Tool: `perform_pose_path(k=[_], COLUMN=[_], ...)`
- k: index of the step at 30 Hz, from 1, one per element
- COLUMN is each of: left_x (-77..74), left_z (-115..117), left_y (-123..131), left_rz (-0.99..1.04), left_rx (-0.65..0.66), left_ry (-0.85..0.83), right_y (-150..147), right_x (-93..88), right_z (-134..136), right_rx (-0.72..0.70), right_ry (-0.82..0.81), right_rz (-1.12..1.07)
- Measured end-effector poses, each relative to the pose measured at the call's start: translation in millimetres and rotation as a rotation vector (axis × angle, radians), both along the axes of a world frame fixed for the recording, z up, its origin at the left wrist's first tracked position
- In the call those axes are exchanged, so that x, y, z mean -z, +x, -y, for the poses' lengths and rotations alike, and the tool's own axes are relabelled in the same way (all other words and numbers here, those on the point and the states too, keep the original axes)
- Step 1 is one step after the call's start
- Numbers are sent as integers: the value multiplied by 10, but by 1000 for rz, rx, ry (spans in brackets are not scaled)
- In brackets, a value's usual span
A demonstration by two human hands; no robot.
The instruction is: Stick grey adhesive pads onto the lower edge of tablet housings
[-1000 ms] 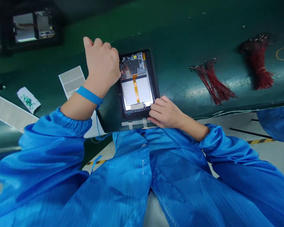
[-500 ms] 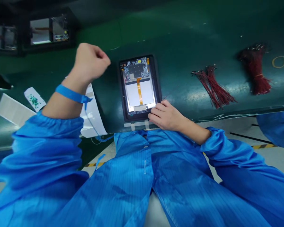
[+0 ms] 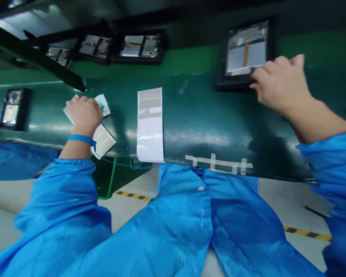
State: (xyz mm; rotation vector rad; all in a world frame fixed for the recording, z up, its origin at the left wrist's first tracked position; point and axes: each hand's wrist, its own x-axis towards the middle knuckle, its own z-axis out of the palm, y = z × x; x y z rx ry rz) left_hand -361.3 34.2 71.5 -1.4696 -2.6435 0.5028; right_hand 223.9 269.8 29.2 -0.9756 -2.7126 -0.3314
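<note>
My right hand (image 3: 282,82) is at the lower right corner of a black tray (image 3: 233,83), its fingers closed at the rim. In that tray lies an opened tablet (image 3: 235,57) with a silvery battery and an orange flat cable; it is slightly blurred. On the left, my left hand (image 3: 85,113), with a blue band (image 3: 81,138) on the wrist, has its fingers curled down over a pale card (image 3: 103,141). What its fingertips hold, if anything, is hidden. Just beside it is a small white sheet with green bits (image 3: 102,105).
A white sheet with grey strips (image 3: 150,132) lies on the green bench mat (image 3: 187,127). Several opened tablets in black trays (image 3: 140,46) line the back. A dark green bar (image 3: 46,63) slants overhead at left. Pale tape (image 3: 216,162) marks the front edge.
The view has turned left. The tray with the tablet has moved away from the front edge, with my right hand at its corner. My left hand has come down over the pale card.
</note>
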Motion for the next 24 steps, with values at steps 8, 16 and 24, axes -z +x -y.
perform_pose_path(k=[8,16,24], left_x=[179,209,178], left_z=[182,239,811], left_y=[-260,-263,429], left_rz=[165,137,246], left_rx=[117,-25,89], left_ry=[23,418,711], right_y=[-60,-3135,-4219], right_x=[37,-187,45], right_z=[-589,-287,-231], right_rx=[181,-127,37], right_ry=[107,-287,-397], right_rz=[-185,-53,-98])
